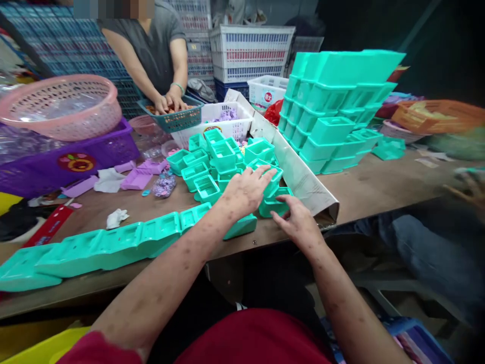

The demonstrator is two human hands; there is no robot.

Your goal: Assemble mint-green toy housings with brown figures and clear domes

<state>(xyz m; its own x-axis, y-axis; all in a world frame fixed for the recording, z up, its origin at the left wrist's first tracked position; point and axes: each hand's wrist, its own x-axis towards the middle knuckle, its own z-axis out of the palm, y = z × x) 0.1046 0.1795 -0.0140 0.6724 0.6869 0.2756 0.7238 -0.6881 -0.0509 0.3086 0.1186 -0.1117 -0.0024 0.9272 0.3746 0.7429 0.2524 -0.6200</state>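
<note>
Teal plastic trays (227, 162), small, rectangular, open-topped, heaped loosely, both hands (246, 192) touching

Illumination is bright and even over the brown wooden worktable (379, 187), casting only soft shadows. The upper right background is dark. Wide-angle distortion bends the frame edges. Motion blur smears the right edge. The stacked glossy turquoise plastic trays (333, 108) show mild overexposure.
</note>
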